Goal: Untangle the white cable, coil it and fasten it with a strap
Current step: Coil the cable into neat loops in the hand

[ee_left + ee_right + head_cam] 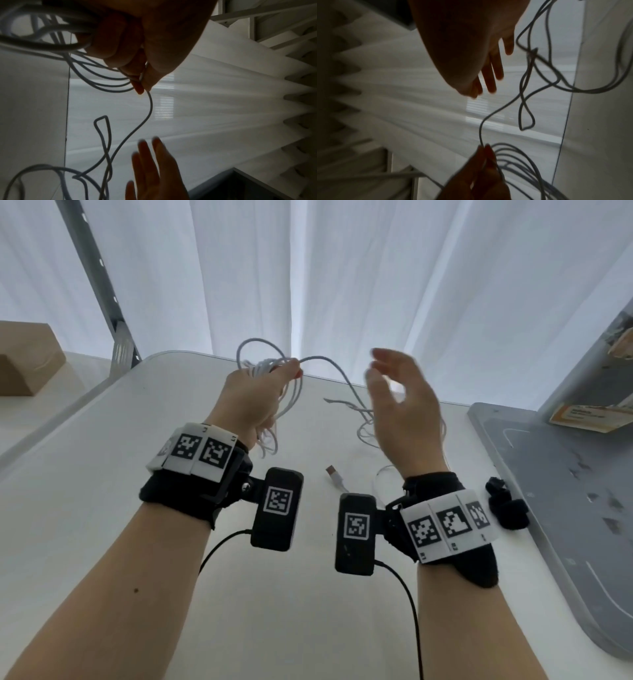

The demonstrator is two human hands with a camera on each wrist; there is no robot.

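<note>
Cable (284, 392) loops pinched in L hand (253, 398); R hand (400, 409) fingers loose, empty.

Looks like a staged recording room or small lab, not a lived-in home. A plain white table (102, 508) fills the view, and sheer white curtains (376, 285) hang at twelve o'clock with daylight behind them. At ten o'clock a perforated metal shelving upright (99, 282) leans past a cardboard box (27, 361). At three o'clock lies a grey tray (548, 474) with an orange-labelled packet (589, 416). Both wrists wear bands with printed tracking markers (202, 451).
</note>
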